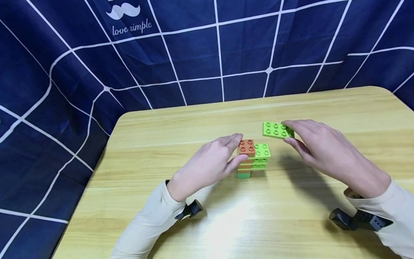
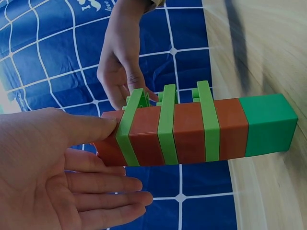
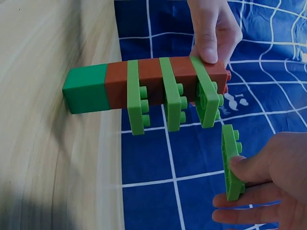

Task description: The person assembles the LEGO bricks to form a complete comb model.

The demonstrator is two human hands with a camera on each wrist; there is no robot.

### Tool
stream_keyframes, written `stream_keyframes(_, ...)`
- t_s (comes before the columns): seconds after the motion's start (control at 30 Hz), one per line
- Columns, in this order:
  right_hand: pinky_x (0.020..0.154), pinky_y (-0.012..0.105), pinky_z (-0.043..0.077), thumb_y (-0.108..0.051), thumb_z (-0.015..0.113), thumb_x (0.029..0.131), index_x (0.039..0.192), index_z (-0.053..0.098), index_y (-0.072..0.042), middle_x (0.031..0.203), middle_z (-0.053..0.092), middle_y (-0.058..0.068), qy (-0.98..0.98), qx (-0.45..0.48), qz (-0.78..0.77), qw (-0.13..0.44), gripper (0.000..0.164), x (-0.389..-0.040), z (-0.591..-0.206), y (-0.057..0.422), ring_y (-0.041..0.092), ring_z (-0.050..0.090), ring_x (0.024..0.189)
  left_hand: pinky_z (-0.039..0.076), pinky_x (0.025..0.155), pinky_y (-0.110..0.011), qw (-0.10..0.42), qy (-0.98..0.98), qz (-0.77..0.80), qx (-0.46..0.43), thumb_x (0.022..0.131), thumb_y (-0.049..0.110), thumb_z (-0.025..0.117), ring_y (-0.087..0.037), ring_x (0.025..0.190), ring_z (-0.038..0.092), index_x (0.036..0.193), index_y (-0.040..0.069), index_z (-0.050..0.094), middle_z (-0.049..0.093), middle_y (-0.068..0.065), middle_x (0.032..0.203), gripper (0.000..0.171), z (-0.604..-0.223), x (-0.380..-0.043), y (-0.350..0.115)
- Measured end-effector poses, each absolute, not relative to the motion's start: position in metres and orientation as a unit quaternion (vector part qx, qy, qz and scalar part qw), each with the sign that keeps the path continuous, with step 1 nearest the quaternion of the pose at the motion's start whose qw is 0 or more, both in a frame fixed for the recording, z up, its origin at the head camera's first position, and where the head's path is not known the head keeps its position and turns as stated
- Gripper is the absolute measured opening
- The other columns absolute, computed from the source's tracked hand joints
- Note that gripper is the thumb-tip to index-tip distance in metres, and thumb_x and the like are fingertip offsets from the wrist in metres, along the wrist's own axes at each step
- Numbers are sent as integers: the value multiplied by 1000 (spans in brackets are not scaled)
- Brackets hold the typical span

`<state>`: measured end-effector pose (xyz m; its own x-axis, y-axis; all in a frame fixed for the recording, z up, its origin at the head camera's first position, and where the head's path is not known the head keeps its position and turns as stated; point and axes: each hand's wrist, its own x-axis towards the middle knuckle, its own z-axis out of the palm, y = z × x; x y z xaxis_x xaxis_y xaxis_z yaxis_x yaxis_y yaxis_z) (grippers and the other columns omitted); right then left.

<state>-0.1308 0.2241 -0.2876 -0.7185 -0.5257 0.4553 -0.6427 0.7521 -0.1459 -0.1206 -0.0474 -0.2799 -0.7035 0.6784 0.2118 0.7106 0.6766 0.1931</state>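
Observation:
A tower of toy building bricks stands on the table, a dark green brick at its foot and reddish-brown bricks alternating with light green plates above. The plates jut out to the right in the head view. My left hand pinches the top brown brick between thumb and forefinger, its other fingers stretched out in the left wrist view. Up and to the right of the tower, my right hand pinches a loose light green plate by one end, studs upward. That plate is apart from the tower.
The wooden table has rounded far corners. A dark blue curtain with white lines hangs behind it and along the left. Black wrist cameras sit under both sleeves, just above the table.

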Motion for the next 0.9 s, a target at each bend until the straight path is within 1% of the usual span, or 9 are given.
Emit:
stream_keyframes(0.4,73,58,51,-2,73,82,122,57,3,104,66,22,-909,330,153,206,43,-131,-286,220,39,63,92,49,98,-33,65,-911,-129,-386,101,34,52,-27,120,57,135,-6,50,57,-19,132,53,-280,-121,-49)
stream_keyframes(0.67,72,58,51,-4,71,85,122,57,4,104,66,23,-904,336,157,212,41,-131,-285,217,39,64,91,50,96,-33,68,-911,-127,-386,101,34,51,-27,118,59,135,-6,50,58,-19,131,53,-281,-121,-49)
stream_keyframes(0.9,76,58,51,-4,71,85,124,57,4,106,66,23,-903,340,163,208,42,-132,-282,212,40,63,94,51,96,-32,68,-912,-126,-384,100,34,52,-26,117,59,136,-6,50,59,-19,130,53,-280,-122,-48)
